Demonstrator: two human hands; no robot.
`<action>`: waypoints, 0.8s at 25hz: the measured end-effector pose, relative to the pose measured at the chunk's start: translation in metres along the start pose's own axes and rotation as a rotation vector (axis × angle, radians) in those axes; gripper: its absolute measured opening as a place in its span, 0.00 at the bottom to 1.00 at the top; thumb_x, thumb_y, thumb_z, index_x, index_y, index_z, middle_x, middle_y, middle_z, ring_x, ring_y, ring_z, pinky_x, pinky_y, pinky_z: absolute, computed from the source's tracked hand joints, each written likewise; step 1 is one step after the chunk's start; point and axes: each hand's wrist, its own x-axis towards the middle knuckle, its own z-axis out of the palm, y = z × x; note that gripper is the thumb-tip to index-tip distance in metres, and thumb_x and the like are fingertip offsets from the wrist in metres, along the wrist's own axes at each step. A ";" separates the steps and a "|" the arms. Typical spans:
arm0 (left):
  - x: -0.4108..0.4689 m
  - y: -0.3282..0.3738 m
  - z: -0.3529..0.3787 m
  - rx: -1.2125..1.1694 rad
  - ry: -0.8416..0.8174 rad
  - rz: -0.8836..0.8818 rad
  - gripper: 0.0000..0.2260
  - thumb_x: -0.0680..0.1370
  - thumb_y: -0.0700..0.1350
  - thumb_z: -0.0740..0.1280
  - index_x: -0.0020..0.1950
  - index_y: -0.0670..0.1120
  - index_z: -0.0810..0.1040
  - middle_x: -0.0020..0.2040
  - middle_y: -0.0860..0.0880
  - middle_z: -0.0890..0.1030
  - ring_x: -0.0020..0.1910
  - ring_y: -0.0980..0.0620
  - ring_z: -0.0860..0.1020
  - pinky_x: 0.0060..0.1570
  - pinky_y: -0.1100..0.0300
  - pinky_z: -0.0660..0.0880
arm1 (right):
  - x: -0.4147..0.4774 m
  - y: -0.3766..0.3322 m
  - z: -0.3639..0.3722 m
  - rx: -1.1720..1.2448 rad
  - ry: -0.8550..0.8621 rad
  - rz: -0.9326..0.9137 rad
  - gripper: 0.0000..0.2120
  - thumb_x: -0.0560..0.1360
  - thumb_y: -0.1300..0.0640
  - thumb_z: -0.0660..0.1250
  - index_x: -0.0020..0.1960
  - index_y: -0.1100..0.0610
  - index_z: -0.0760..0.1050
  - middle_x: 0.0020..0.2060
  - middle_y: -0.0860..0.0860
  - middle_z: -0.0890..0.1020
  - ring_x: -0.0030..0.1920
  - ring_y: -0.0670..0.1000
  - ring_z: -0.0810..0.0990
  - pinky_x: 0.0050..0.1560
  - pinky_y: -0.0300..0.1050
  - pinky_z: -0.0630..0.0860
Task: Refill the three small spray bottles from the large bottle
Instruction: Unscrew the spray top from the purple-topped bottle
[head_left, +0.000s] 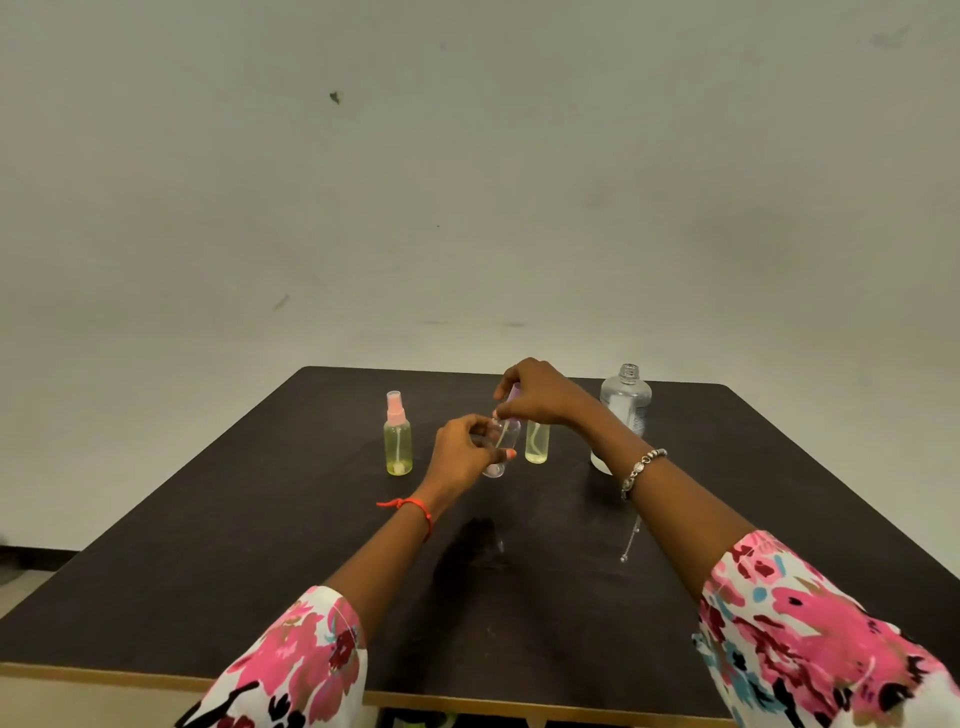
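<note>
Fingers (470, 425) of the left hand (460, 460) curl round the clear small spray bottle (503, 440), between 2 yellowish ones. The right hand (540, 399) pinches its purple spray cap (515, 391). It is probably light, slick plastic, so grip the body and twist the cap. The large bottle (626, 402) stands uncapped at the back right.

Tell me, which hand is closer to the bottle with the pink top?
Left. The left hand grips the clear bottle just right of the pink-topped bottle. The right hand is farther right, pinching the purple spray top.
</note>
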 end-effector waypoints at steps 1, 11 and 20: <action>0.000 -0.001 0.000 0.000 0.004 -0.003 0.20 0.67 0.40 0.75 0.56 0.39 0.75 0.47 0.49 0.77 0.45 0.54 0.76 0.35 0.72 0.70 | -0.001 0.000 -0.001 -0.008 -0.007 -0.013 0.14 0.69 0.58 0.72 0.52 0.62 0.77 0.52 0.57 0.78 0.46 0.49 0.73 0.36 0.34 0.67; 0.000 -0.009 -0.004 0.032 -0.007 -0.027 0.20 0.66 0.39 0.75 0.56 0.39 0.76 0.51 0.45 0.79 0.47 0.52 0.76 0.46 0.63 0.73 | -0.005 -0.007 -0.008 0.055 -0.023 0.017 0.09 0.68 0.67 0.69 0.49 0.66 0.79 0.43 0.58 0.82 0.34 0.47 0.76 0.34 0.33 0.72; 0.000 -0.028 -0.019 -0.088 0.106 -0.123 0.18 0.66 0.35 0.74 0.54 0.37 0.76 0.49 0.42 0.78 0.48 0.50 0.76 0.49 0.59 0.76 | -0.007 0.013 -0.023 0.315 0.185 0.056 0.09 0.71 0.68 0.64 0.48 0.68 0.79 0.48 0.61 0.82 0.34 0.48 0.75 0.41 0.41 0.75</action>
